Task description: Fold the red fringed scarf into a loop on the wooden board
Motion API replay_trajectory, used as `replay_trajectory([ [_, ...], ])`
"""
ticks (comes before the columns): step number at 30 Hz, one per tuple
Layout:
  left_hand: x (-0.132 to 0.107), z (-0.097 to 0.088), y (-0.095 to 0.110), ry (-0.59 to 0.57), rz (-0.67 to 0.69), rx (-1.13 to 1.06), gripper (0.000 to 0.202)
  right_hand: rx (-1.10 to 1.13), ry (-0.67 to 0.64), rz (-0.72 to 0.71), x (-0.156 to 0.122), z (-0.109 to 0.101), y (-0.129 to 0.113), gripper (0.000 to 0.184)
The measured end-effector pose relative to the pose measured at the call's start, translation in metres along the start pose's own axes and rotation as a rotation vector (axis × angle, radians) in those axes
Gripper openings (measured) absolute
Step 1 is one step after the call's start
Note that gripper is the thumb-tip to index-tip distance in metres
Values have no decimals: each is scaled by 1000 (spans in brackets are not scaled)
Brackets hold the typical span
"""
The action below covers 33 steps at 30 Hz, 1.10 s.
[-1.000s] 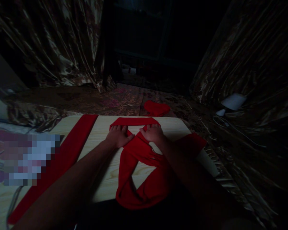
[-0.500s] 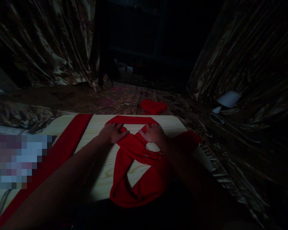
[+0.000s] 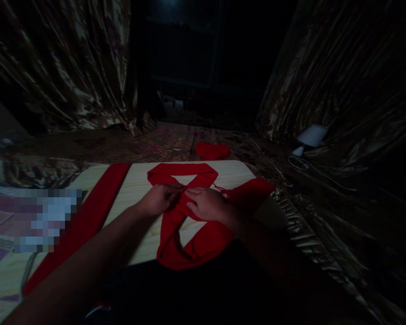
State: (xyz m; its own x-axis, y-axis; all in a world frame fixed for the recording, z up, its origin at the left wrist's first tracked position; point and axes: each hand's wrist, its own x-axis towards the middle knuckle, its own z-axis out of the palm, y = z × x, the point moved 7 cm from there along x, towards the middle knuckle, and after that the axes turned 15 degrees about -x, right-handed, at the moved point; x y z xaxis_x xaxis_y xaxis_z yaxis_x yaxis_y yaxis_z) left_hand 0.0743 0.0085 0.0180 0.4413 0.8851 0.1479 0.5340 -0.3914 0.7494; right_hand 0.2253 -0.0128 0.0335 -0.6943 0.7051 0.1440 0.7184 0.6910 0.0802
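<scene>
A long red cloth strip (image 3: pixel 182 169) lies on the pale wooden tabletop (image 3: pixel 140 203), folded into crossing loops, one at the far side and one near my body. Over the crossing, my left hand (image 3: pixel 159 198) has its fingers bent together and closed on the cloth. My right hand (image 3: pixel 205 202) rests flat across the same spot, fingers stretched left and thumb apart, its fingertips close to those of the left. Loose threads show just beyond the right hand. The cloth directly beneath both hands is hidden.
Another straight red strip (image 3: pixel 84 221) runs along the table's left side, beside a blurred-out patch (image 3: pixel 47 221). A red bundle (image 3: pixel 212 150) lies beyond the far edge. To the right stands a small white lamp (image 3: pixel 313 135) with a cord. Patterned curtains (image 3: pixel 98 67) hang behind; the room is dark.
Both hands have come nearer to me and closer together, from the far loop's sides to the crossing. The far loop now lies uncovered, and the view has shifted slightly.
</scene>
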Motion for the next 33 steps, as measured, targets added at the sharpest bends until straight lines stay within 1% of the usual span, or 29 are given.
replay_trajectory([
  [1, -7, 4, -3, -36, 1, -67, 42, 8, -7, -26, -7, 1, -6, 47],
  [2, -13, 6, -6, -37, 4, -130, 40, 10, -3, -37, -13, -1, -11, 47],
  [3, -18, 5, -9, -2, 6, -195, 39, 8, 20, -30, -19, -5, -13, 45],
  [5, -28, 0, -13, 122, 14, -335, 37, 8, 94, 7, -32, -21, -20, 35],
  [6, -32, -2, -13, 178, 18, -404, 37, 12, 118, 2, -40, -29, -27, 30],
  [8, -40, -1, -14, 225, 4, -511, 34, 18, 114, -73, -57, -41, -49, 26],
  [9, -43, 1, -14, 222, -12, -546, 32, 6, 99, -131, -65, -44, -64, 29],
  [10, -45, 4, -14, 216, -33, -579, 29, -22, 89, -185, -74, -44, -79, 36],
  [11, -47, 7, -16, 215, -59, -616, 28, -64, 87, -227, -83, -41, -93, 47],
  [13, -48, 10, -21, 227, -104, -711, 28, -169, 98, -239, -95, -30, -113, 69],
  [14, -48, 12, -23, 230, -115, -760, 29, -222, 107, -205, -99, -22, -118, 70],
  [15, -48, 12, -26, 229, -118, -799, 29, -272, 119, -159, -101, -14, -121, 61],
  [17, -46, 13, -28, 217, -103, -814, 30, -329, 125, -71, -102, -2, -121, 34],
  [18, -45, 13, -29, 209, -88, -796, 31, -331, 117, -44, -101, 1, -121, 24],
  [20, -44, 12, -29, 190, -60, -745, 34, -287, 89, -14, -99, 0, -119, 13],
  [22, -43, 10, -28, 171, -47, -709, 36, -191, 61, -7, -95, -12, -119, 9],
  [23, -43, 9, -28, 164, -48, -693, 37, -122, 49, -8, -93, -20, -119, 11],
  [25, -43, 8, -25, 146, -47, -653, 39, 46, 21, 1, -89, -38, -119, 22],
  [27, -44, 6, -19, 114, -14, -600, 37, 208, 1, 78, -84, -51, -111, 32],
  [29, -46, 7, -11, 73, 43, -539, 32, 383, 17, 191, -77, -59, -96, 37],
  [31, -48, 9, -4, 40, 99, -472, 29, 657, 49, 278, -68, -61, -79, 34],
  [33, -49, 11, -1, 43, 114, -387, 29, 1008, 63, 324, -57, -59, -64, 34],
])
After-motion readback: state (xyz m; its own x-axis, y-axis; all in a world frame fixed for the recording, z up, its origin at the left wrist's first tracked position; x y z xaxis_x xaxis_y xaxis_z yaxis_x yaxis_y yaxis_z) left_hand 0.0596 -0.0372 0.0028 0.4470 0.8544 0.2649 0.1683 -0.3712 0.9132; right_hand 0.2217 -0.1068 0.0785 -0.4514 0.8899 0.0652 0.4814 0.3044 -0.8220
